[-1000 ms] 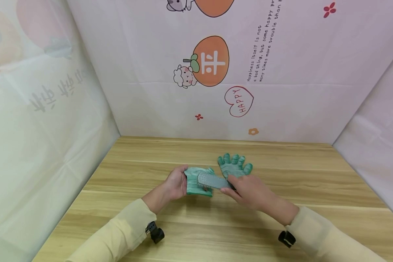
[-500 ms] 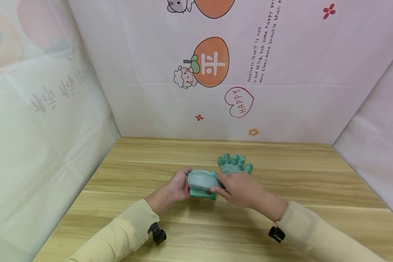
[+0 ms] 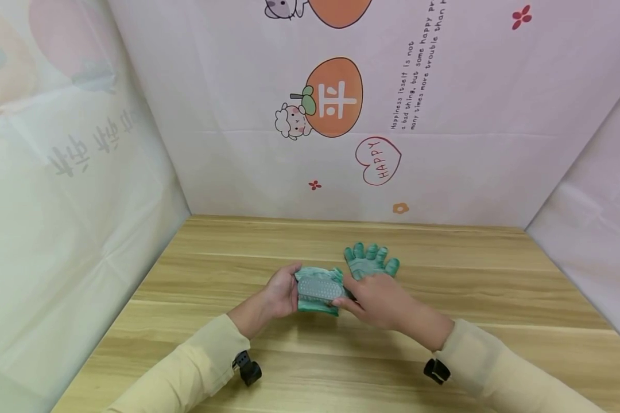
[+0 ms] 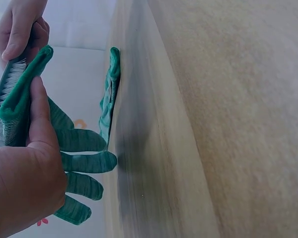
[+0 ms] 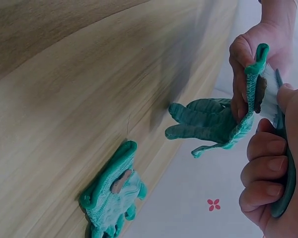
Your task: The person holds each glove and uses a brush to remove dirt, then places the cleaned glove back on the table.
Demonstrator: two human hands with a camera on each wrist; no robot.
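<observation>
My left hand grips a green knitted glove by its cuff, above the table. The glove's fingers hang down in the left wrist view. In my right hand is the handle of a grey-green scrub brush, whose white bristles press against the cuff side of the glove. A brown patch shows on that glove beside the bristles. A second green glove lies on the table just beyond my right hand, with another brown patch near its cuff.
The wood-grain table runs back to a printed white cloth wall. Further cloth walls stand at the left and right. Both wrists carry dark straps under cream sleeves.
The brush has slid left over the glove, then its back has tilted and it sits slightly lower. My left hand has shifted a little right with the glove. The second glove stays put.
</observation>
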